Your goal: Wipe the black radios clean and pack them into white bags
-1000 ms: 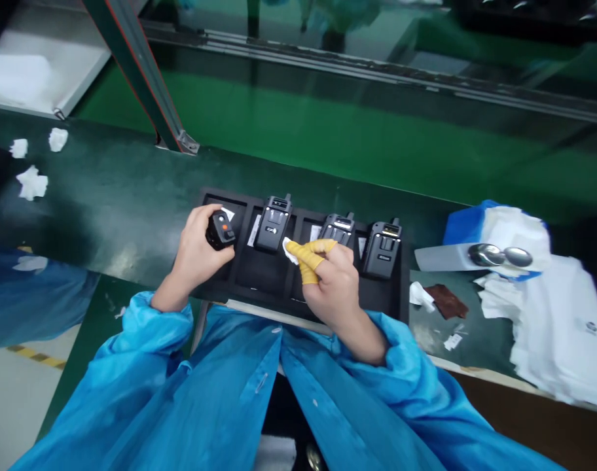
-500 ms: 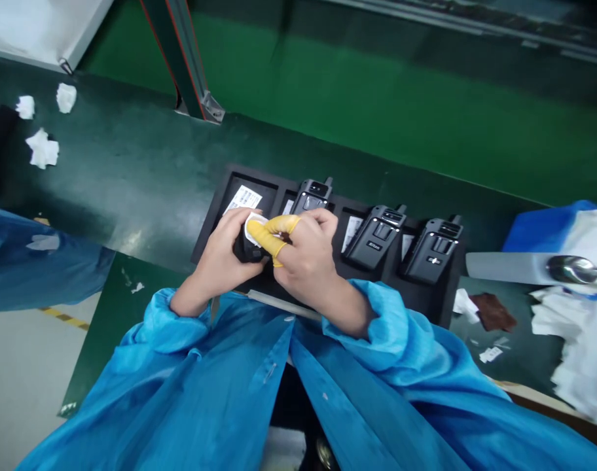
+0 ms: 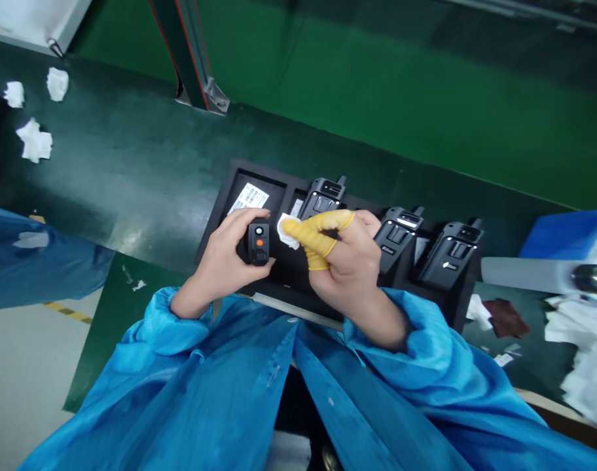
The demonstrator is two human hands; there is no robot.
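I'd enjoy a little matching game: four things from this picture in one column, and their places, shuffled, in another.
1. Brown cloth
2. Yellow finger covers
3. Device with orange button
4. Barcode label

A. Tray's leftmost compartment
B. Left hand's grip
C. Bench, right of tray
D. On right hand

Pairs: 1-C, 2-D, 3-B, 4-A

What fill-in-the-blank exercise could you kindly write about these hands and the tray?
The left hand grips a device that shows a white spot and an ____ one. The right hand pinches a wipe coloured ____. The finger covers on that hand are ____. The black tray bears ____ radios.

Missing words: orange; white; yellow; three.
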